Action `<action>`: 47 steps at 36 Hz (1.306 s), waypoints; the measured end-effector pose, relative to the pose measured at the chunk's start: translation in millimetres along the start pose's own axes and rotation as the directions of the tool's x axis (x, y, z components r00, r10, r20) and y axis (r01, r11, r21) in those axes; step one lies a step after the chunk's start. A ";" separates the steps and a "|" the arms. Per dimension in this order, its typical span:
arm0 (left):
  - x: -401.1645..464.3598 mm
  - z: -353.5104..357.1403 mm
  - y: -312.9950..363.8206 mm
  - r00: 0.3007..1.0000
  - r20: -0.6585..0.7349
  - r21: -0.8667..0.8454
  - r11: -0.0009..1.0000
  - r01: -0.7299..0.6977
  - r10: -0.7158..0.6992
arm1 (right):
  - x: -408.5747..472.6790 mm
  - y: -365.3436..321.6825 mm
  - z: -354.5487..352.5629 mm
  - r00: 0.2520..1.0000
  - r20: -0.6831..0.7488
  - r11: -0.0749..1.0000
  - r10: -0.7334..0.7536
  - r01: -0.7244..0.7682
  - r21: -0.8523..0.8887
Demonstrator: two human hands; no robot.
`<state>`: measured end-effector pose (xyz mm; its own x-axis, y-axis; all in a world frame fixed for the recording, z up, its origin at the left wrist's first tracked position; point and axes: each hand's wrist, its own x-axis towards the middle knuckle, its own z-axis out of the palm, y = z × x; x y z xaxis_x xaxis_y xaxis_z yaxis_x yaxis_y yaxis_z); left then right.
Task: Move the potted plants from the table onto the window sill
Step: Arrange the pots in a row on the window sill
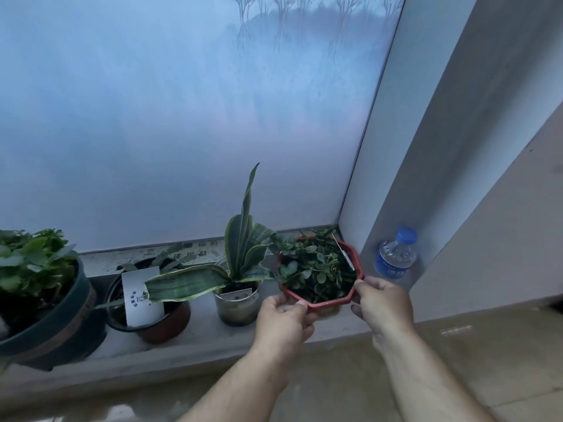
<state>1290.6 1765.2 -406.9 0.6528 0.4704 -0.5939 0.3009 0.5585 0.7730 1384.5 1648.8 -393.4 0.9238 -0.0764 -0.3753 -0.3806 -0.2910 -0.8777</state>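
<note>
A red octagonal pot [358, 257] of small round-leaved greenery rests at the right end of the grey window sill [201, 327], near the window corner. My left hand [285, 318] grips its near-left rim and my right hand [382, 303] grips its near-right rim. To its left on the sill stand a snake plant in a clear pot [239, 303], a brown pot with a white card [158, 318], and a large dark green pot [48, 324] with leafy growth at the far left.
A water bottle with a blue cap [396, 257] stands on the sill right of the red pot, against the side wall [441, 147]. Frosted window glass [182, 117] rises behind the plants. Beige wall lies below the sill edge.
</note>
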 end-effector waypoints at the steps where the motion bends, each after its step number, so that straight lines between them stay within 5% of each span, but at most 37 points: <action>1: -0.6 0.4 -0.7 1.000 0.000 -0.008 1.000 -0.004 0.004 | -0.3 -1.0 1.0 1.000 0.011 0.999 0.029 -0.030 0.040; 7: 3.3 -5.8 3.0 1.000 -0.016 -0.045 0.999 -0.028 0.027 | 6.8 2.8 3.5 0.979 0.110 0.953 0.172 -0.193 0.233; 14: 17.1 -14.5 3.7 0.995 -0.062 -0.083 0.993 -0.081 0.076 | -1.5 6.3 6.2 0.948 0.218 0.947 0.233 -0.273 0.172; 20: 9.5 -8.6 -5.1 0.997 -0.037 -0.010 0.998 -0.067 0.066 | 8.3 3.9 2.3 0.993 0.074 0.986 0.096 -0.105 0.127; 30: 16.1 -12.2 0.1 0.994 0.019 0.038 0.993 -0.109 0.109 | 2.3 10.2 7.2 0.961 0.187 0.950 0.202 -0.239 0.203; 35: 23.1 -11.0 -1.8 0.987 -0.041 0.084 0.985 -0.152 0.156 | -21.0 6.8 13.1 0.930 0.276 0.959 0.243 -0.273 0.077; 40: 21.6 -10.3 -7.0 0.983 -0.101 0.114 0.983 -0.144 0.156 | -14.2 -0.9 7.1 0.975 0.170 0.989 0.146 -0.150 0.008; 47: 22.8 -11.0 -16.1 0.989 0.009 0.214 0.965 -0.148 0.150 | -1.8 6.4 8.2 1.000 0.011 0.999 0.019 -0.019 0.036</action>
<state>1293.0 1774.4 -435.4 0.6968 0.5424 -0.4693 0.3427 0.3230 0.8822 1380.0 1654.9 -400.8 0.9160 -0.0709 -0.3948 -0.3993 -0.2547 -0.8807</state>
